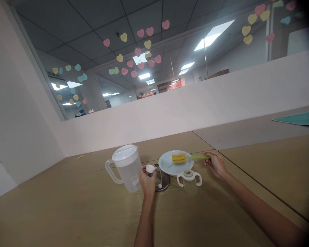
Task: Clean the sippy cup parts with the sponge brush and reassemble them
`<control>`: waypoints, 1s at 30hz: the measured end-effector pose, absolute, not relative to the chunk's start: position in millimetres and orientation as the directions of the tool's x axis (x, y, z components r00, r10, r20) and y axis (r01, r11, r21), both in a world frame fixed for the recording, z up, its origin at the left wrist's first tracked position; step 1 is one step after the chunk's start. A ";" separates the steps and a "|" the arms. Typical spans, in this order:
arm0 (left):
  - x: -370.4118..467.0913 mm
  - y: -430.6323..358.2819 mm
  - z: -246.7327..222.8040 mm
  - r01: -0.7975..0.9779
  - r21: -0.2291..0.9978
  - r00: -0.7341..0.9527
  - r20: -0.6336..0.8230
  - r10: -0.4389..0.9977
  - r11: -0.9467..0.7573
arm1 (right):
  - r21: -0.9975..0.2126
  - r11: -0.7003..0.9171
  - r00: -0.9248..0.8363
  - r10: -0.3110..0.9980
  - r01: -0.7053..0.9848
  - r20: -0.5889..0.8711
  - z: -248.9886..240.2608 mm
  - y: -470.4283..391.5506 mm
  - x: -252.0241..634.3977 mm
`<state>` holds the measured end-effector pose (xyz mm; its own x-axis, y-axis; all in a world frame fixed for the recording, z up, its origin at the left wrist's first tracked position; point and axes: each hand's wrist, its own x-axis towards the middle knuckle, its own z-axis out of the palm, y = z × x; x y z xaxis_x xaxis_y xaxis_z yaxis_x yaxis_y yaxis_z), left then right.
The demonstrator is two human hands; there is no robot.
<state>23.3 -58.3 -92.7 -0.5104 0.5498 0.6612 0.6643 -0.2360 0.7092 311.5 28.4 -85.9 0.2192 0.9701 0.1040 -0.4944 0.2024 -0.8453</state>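
My left hand (147, 181) is closed around a small white cap (150, 168). Just right of it hangs what looks like a thin clear straw with a white knob (160, 186) at its lower end, over a round dark metal dish (166, 181). Between the fingers of my right hand (216, 164) is the green handle of a sponge brush. Its yellow sponge head (179, 158) is over a shallow white bowl (167, 168); whether they touch, I cannot tell. In front of the bowl stands a clear baby bottle (190, 187) with a white two-handled collar and no cap on it.
A translucent lidded pitcher (128, 168) stands immediately left of my left hand, its handle facing left. A teal cloth (301, 118) lies at the far right of the brown table (92, 212). Behind runs a low white wall (154, 116) under a window with heart-shaped notes.
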 end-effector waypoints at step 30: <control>69.4 -89.5 -77.8 0.882 0.329 0.057 0.638 0.768 -0.338 | -0.769 0.201 0.237 0.969 -0.607 0.066 -80.2 26.8 313.1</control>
